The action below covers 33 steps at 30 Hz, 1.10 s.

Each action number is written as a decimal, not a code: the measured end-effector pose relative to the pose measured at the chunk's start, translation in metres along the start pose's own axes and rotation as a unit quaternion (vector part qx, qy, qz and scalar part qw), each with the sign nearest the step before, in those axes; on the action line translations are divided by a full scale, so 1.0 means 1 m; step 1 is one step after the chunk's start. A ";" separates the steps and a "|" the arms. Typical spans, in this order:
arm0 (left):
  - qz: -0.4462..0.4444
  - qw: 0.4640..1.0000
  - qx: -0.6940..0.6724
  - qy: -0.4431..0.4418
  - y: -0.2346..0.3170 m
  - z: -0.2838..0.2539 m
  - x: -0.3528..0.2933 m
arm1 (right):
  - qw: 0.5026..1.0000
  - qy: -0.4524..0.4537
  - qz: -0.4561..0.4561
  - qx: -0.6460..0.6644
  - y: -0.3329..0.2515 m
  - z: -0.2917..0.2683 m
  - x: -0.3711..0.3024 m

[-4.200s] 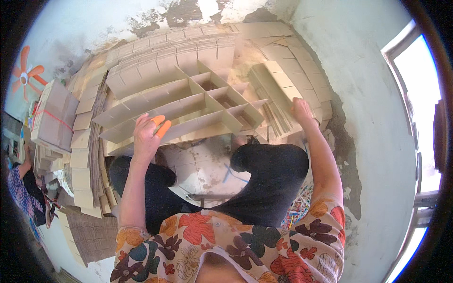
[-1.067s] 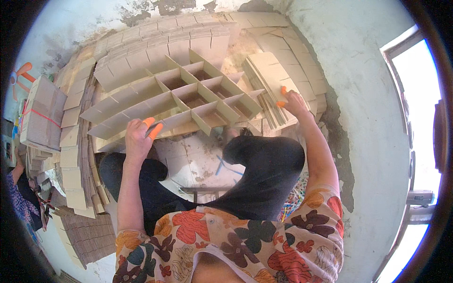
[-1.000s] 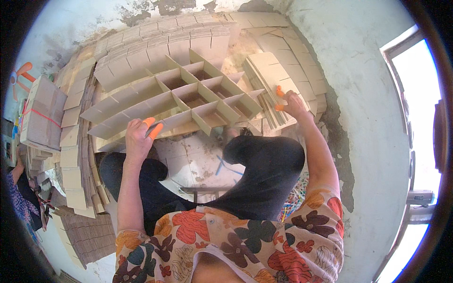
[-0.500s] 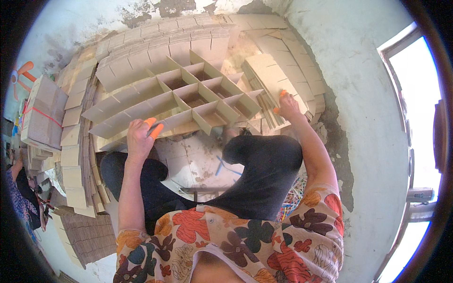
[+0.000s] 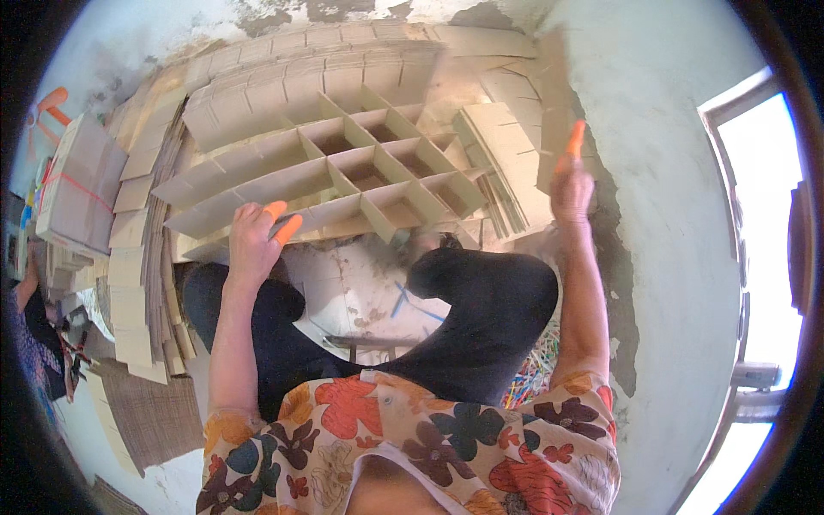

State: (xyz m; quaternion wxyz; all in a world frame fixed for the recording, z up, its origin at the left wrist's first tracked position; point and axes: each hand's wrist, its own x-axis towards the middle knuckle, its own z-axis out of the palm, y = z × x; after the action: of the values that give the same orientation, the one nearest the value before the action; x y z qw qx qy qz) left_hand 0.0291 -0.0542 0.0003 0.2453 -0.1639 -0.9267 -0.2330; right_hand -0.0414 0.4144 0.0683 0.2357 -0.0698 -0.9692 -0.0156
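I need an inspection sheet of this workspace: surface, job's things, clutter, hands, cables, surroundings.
Surface: pale floor with marks, between the person's knees.
Job's things: cardboard grid divider, slotted into open cells.
Clutter: cardboard strip stacks at left; slotted strips at right; tied bundle.
Hands: left hand rests on the divider's near edge; right hand raised, blurred, orange fingertip cover up.
Cables: nothing seen.
Surroundings: grey wall, window at right.

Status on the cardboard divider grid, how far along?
Done: the cardboard grid already has several closed cells on its right half. In hand: the left hand steadies the front strip; the right hand is raised beside the stack of slotted strips, apparently empty. Left: the long left ends have no cross strips.
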 end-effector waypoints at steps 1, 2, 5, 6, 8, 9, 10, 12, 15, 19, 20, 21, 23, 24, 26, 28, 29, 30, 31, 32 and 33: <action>0.004 1.000 0.002 0.000 0.000 -0.002 0.002 | 0.996 0.039 -0.029 0.077 -0.009 -0.015 0.006; 0.003 1.000 0.009 -0.002 -0.002 -0.005 0.002 | 0.989 0.026 -0.012 0.145 -0.027 -0.035 0.009; 0.013 1.000 0.018 -0.013 -0.013 -0.009 0.002 | 0.921 -0.048 -0.076 0.379 -0.063 -0.057 0.009; 0.016 0.999 0.021 -0.018 -0.017 -0.009 0.000 | 0.889 -0.077 -0.107 0.438 -0.084 -0.061 0.006; -0.007 1.000 -0.001 -0.030 -0.024 -0.005 -0.005 | 0.842 -0.145 -0.156 0.496 -0.130 -0.065 -0.004; -0.011 0.999 -0.018 -0.032 -0.031 0.001 -0.010 | 0.830 -0.181 -0.179 0.495 -0.155 -0.064 -0.010; -0.015 0.999 -0.035 -0.034 -0.036 0.006 -0.015 | 0.835 -0.223 -0.214 0.456 -0.168 -0.055 -0.014; -0.003 0.998 -0.056 0.002 -0.035 0.012 -0.016 | 0.807 -0.228 -0.230 0.494 -0.202 -0.054 -0.020; 0.006 0.998 -0.061 0.009 -0.038 0.016 -0.018 | 0.803 -0.226 -0.247 0.493 -0.234 -0.046 -0.024; 0.009 0.998 -0.055 0.003 -0.035 0.013 -0.016 | 0.828 -0.258 -0.276 0.414 -0.260 -0.047 -0.023; 0.009 0.998 -0.054 0.003 -0.035 0.012 -0.015 | 0.827 -0.258 -0.291 0.405 -0.264 -0.042 -0.023; 0.008 0.998 -0.054 0.004 -0.035 0.013 -0.015 | 0.823 -0.260 -0.303 0.404 -0.267 -0.039 -0.022; 0.006 0.999 -0.052 0.006 -0.037 0.013 -0.016 | 0.814 -0.263 -0.326 0.402 -0.273 -0.033 -0.022; 0.009 0.998 -0.055 0.008 -0.038 0.014 -0.016 | 0.812 -0.251 -0.328 0.412 -0.275 -0.026 -0.024; 0.016 0.998 -0.062 0.014 -0.042 0.019 -0.015 | 0.808 -0.227 -0.331 0.431 -0.279 -0.014 -0.026; 0.014 0.998 -0.064 0.013 -0.043 0.021 -0.015 | 0.810 -0.248 -0.345 0.404 -0.284 -0.013 -0.025; 0.014 0.998 -0.066 0.012 -0.043 0.022 -0.016 | 0.812 -0.259 -0.349 0.390 -0.285 -0.013 -0.026; 0.011 0.998 -0.061 0.010 -0.042 0.021 -0.015 | 0.811 -0.263 -0.359 0.378 -0.288 -0.006 -0.026; 0.008 0.998 -0.056 0.007 -0.041 0.020 -0.014 | 0.811 -0.268 -0.369 0.366 -0.291 0.009 -0.028; 0.005 0.999 -0.051 0.004 -0.041 0.020 -0.014 | 0.810 -0.273 -0.379 0.354 -0.294 0.023 -0.032; 0.004 0.999 -0.048 0.004 -0.041 0.020 -0.013 | 0.817 -0.293 -0.389 0.309 -0.297 0.032 -0.038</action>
State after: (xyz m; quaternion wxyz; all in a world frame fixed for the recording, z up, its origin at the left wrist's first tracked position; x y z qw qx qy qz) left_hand 0.0152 -0.0806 -0.0366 0.2415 -0.1784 -0.9129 -0.2766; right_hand -0.0650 0.1175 0.0236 -0.0762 0.3877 -0.8931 0.2153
